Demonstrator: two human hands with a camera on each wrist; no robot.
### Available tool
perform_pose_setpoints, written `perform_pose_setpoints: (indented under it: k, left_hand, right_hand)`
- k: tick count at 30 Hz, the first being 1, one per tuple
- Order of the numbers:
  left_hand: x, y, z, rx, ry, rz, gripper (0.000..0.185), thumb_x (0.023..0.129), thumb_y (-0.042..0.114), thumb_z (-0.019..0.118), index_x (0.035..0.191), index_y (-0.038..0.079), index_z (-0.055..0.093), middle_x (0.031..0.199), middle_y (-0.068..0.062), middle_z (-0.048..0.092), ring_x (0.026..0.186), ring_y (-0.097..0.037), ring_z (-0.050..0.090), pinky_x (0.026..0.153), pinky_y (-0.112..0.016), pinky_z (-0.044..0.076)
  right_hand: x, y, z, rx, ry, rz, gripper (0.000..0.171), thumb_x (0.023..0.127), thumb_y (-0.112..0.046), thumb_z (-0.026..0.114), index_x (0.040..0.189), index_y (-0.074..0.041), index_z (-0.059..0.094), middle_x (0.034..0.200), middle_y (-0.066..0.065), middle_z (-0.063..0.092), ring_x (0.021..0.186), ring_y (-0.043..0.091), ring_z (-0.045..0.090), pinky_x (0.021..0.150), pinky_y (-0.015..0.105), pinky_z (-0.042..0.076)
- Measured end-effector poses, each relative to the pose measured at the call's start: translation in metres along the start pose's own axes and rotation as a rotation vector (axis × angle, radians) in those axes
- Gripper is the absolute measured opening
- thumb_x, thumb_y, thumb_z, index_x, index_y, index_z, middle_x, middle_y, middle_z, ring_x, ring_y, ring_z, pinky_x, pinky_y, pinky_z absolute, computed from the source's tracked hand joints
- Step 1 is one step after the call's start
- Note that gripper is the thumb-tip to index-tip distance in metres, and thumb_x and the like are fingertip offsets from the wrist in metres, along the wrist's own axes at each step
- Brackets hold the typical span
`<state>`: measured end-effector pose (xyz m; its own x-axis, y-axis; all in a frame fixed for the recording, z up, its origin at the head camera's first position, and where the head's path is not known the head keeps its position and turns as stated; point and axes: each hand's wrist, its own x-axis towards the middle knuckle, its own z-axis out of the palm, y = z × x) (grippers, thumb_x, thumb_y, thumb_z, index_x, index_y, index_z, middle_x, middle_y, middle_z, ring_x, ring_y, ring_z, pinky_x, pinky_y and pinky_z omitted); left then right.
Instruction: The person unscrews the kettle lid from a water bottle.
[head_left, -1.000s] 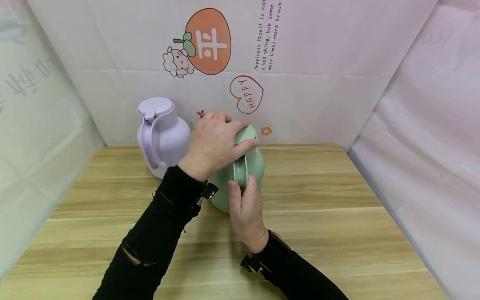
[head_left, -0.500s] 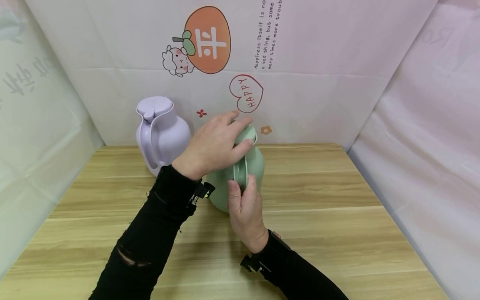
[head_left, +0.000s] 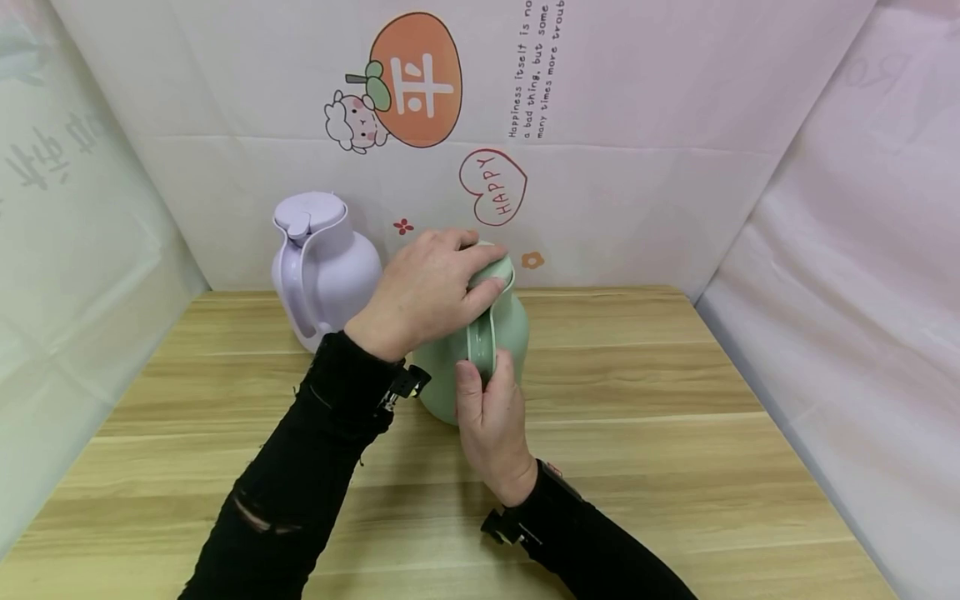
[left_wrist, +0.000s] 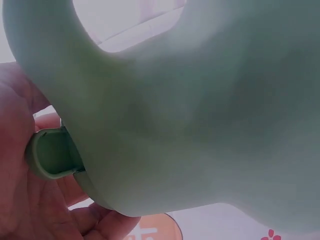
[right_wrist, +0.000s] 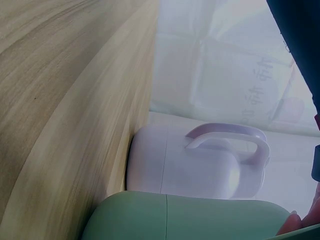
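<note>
1. The left hand (head_left: 423, 293) is laid over the lid (head_left: 495, 268) of the green jug (head_left: 510, 329); the fingers are curled round the lid's far edge and the thumb is pressed along its near side, so the lid is gripped from above. The wrist is bent down, and the black sleeve (head_left: 300, 483) runs back toward the lower left.
2. The right hand (head_left: 491, 417) is closed round the lower part of the handle (head_left: 480, 342), thumb up along the handle's left edge. The forearm comes in from the lower right.
3. The green jug is stood upright on the table (head_left: 675, 433), directly below the left hand and just ahead of the right hand.
4. A purple jug (head_left: 322, 267) is seen just left of the left hand, with its handle turned toward the viewer. Contact between the two jugs cannot be told.
5. Head view only: both hands, both jugs and the printed backdrop (head_left: 480, 108) behind them.
6. Left wrist view only: the green jug (left_wrist: 210, 115) from very close, its handle arch at upper left, and the lid edge (left_wrist: 52, 152) seated in the palm (left_wrist: 20, 190).
7. Right wrist view only: the table (right_wrist: 60, 90) seen side-on, with the purple jug (right_wrist: 190, 167) just beyond the green jug (right_wrist: 190, 220); the right hand is shown only as a fingertip at the frame edge.
</note>
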<state>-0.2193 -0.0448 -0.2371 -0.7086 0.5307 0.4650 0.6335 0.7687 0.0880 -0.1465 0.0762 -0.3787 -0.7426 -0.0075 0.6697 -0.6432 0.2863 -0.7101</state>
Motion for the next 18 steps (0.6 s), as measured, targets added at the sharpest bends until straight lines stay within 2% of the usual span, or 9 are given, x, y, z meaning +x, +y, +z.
perform_pose_setpoints:
  k: [18]
  left_hand:
    - [-0.0008, 0.0072, 0.0017, 0.073, 0.010, -0.068, 0.042, 0.103, 0.045, 0.056, 0.138, 0.024, 0.069, 0.136, -0.012, 0.068, 0.123, -0.035, 0.063, 0.105, -0.049, 0.049]
  right_hand:
    - [0.0005, -0.0004, -0.0003, -0.039, 0.009, -0.009, 0.021, 0.112, -0.021, 0.046, 0.117, -0.001, 0.047, 0.067, -0.002, 0.049, 0.056, 0.006, 0.047, 0.052, 0.025, 0.044]
